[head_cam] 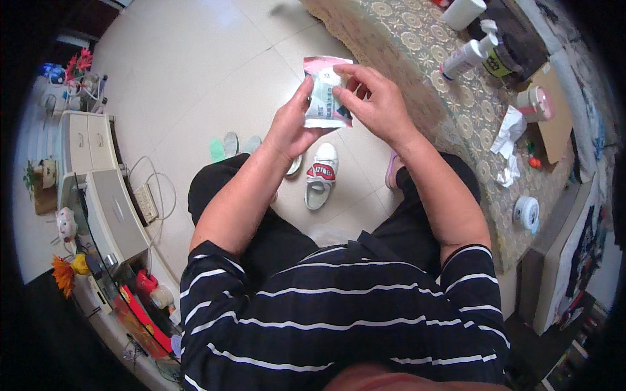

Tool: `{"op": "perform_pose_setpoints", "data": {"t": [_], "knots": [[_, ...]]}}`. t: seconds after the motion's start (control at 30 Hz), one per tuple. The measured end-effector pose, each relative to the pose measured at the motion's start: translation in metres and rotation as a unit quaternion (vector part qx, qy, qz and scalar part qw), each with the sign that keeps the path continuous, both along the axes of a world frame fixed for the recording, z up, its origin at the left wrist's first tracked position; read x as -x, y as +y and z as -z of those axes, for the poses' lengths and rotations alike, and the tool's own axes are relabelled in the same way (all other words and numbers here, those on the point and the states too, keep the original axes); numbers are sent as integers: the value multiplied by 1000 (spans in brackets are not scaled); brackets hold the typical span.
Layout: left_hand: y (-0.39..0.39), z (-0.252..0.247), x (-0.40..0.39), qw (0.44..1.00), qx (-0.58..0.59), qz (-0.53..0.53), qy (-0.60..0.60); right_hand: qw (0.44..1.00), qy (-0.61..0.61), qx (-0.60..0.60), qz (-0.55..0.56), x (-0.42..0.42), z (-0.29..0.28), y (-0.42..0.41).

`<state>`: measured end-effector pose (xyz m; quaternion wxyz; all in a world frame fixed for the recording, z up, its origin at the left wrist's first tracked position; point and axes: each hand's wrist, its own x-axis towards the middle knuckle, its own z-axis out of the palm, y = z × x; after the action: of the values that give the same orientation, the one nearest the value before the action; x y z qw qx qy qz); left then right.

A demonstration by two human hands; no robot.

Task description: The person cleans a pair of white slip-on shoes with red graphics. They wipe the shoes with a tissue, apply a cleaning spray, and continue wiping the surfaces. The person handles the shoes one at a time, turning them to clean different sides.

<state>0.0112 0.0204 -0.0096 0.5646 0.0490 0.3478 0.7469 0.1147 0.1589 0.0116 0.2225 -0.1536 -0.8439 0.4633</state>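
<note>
My left hand [297,119] holds a small soft packet [326,110] from its left side and from below. The packet is pink and pale green, bears writing and has crimped ends. My right hand [374,97] is at the packet's right side, its index finger and thumb on or just over the front. Below the hands, a white sneaker [324,156] with a red patch stands on the tiled floor between my knees. Part of another shoe [295,166] shows beside it, mostly hidden by my left forearm. Insoles [231,144], green and grey, lie on the floor to the left.
At right, a table with a patterned cloth [469,122] bears a white pump bottle [461,60], a pink-lidded jar [535,104], crumpled tissue [509,131] and a round white tub [526,213]. At left stand a cabinet [115,210] and a power strip [145,203] with loose cable.
</note>
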Motion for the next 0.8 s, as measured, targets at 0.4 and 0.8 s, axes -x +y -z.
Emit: {"op": "perform_pose_setpoints", "data": {"t": [0.4, 0.8], "knots": [[-1, 15, 2, 997, 72, -19, 19, 995, 62, -76, -10, 17, 30, -3], [-4, 6, -2, 998, 59, 3, -29, 965, 140, -221, -22, 9, 17, -12]]}}
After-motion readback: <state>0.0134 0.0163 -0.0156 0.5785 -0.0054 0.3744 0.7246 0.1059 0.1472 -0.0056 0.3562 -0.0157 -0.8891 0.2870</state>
